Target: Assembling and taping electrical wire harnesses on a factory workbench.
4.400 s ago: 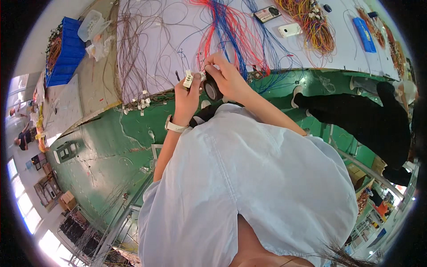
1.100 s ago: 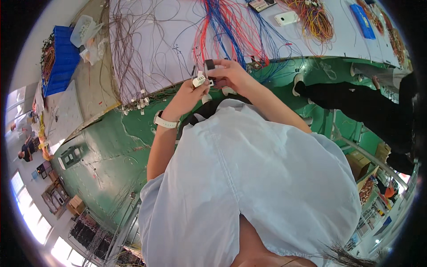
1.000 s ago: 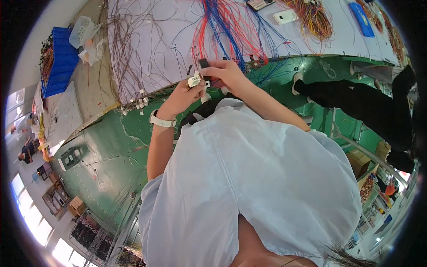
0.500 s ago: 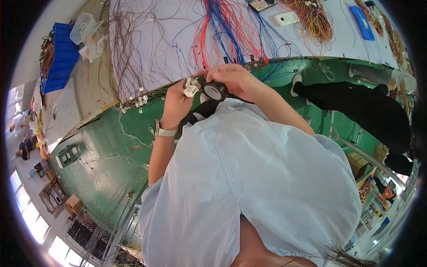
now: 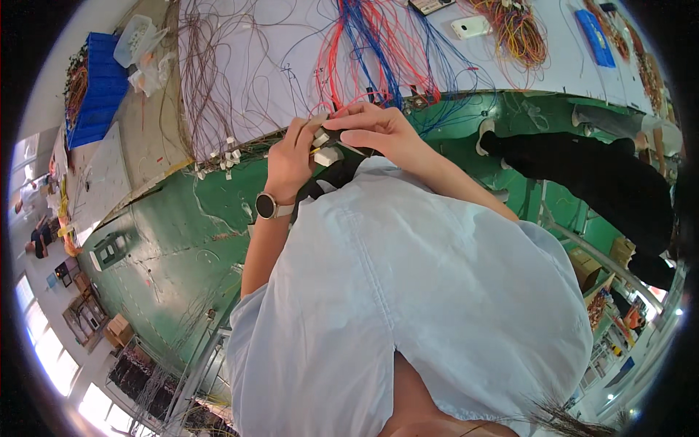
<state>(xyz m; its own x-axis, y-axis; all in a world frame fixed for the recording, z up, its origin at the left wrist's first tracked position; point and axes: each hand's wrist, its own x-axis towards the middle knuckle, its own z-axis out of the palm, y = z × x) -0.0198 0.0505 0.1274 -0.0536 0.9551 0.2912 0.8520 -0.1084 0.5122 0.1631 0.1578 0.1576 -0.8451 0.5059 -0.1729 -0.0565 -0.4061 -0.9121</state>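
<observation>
My left hand point(image 5: 290, 162) is closed around white plastic connectors point(image 5: 329, 156) with a bit of yellow wire beside them. Up against it, my right hand point(image 5: 389, 137) is closed on a roll of black tape point(image 5: 355, 140), which is turned almost edge-on and partly covered by the fingers. Both sets of fingertips meet just off the near edge of the white table point(image 5: 251, 69). Whether tape runs between the hands is hidden. Behind them, red wires point(image 5: 331, 62) and blue wires point(image 5: 371, 51) lie in bundles on the table.
Brown wires point(image 5: 200, 87) spread across the table's left, with white connectors point(image 5: 229, 156) hanging over its edge. A white phone point(image 5: 471, 28) and yellow-red wires point(image 5: 517, 36) lie toward the right. Farther left is a blue bin point(image 5: 102, 95). Another person's dark-clothed legs point(image 5: 575, 164) are at the right.
My left wrist has rotated, bringing the watch face into view. The tape roll has turned from face-on to nearly edge-on, and the white connectors have turned over between my hands.
</observation>
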